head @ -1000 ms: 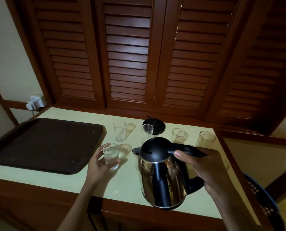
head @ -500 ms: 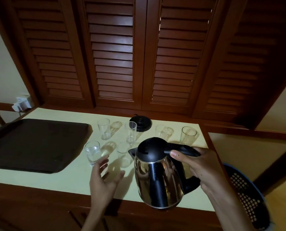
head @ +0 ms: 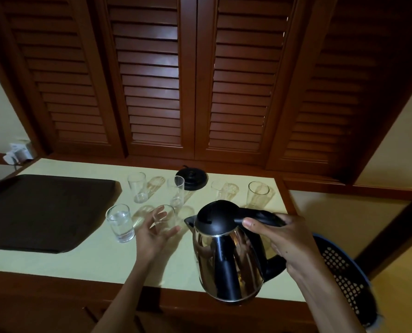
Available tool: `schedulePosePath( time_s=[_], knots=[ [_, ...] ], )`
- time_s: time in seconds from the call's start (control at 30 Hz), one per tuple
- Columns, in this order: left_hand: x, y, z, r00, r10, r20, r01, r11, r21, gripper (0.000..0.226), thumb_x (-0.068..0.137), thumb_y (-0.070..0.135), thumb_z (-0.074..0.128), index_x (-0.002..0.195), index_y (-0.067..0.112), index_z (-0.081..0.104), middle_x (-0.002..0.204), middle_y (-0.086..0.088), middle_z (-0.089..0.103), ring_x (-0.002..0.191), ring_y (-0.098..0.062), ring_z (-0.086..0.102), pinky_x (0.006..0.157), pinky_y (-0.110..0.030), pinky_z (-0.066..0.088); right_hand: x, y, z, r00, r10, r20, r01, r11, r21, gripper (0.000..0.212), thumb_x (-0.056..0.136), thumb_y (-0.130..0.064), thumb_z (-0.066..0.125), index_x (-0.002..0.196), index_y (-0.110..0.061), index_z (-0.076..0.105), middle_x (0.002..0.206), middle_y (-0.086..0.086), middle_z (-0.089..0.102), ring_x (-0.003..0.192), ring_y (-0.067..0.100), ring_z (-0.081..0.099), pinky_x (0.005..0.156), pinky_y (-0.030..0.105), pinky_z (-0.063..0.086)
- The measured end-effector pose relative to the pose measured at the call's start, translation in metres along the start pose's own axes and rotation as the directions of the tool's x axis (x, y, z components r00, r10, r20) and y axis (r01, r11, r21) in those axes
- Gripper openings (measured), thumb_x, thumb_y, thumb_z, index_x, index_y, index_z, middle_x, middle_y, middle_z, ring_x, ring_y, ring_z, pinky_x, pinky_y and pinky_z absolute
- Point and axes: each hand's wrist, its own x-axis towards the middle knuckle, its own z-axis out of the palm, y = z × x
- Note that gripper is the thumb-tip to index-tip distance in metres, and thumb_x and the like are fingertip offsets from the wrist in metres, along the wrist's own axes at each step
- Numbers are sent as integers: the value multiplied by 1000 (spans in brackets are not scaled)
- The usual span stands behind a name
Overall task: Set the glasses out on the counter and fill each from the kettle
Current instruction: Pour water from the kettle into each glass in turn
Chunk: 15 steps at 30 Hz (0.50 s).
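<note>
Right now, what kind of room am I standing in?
Probably a hotel room or home tea corner: a pale counter under louvred wooden doors, with a kettle base, a dark serving tray and drinking glasses set out.

A: What closes the rear of the room?
B: Dark red-brown louvred shutters (head: 152,80), slats horizontal, slivers of light at one edge.
A: And the sides?
B: Cream wall (head: 392,140); white wall socket (head: 19,150) at left; yellowish floor (head: 406,267) at right. Lighting dim.
</note>
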Motion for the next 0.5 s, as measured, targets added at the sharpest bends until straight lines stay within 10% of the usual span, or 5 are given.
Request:
schedulePosePath(
  time_s=[0.37,0.5],
  knots=[
    [-36,15,-12,997,-49,62,50,999,-9,70,52,16,102,110,42,74,112,12,77,111,-18,71,96,-46,59,0,-10,-5,997,-38,62,38,999,-3,30,71,-11,92,59,-15,64,32,-14,51,26,-4,47,36,4,33],
    [-52,22,-17,995,-30,95,29,1000,8,72,51,17,102,114,36,74,111,14,78,110,-18,71,94,-47,60,-3,-14,-1,997,-56,58,59,997,-43,39,42,-40,93,69,-14,79,57,-5,77,49,3,71,49,13,48]
  ],
)
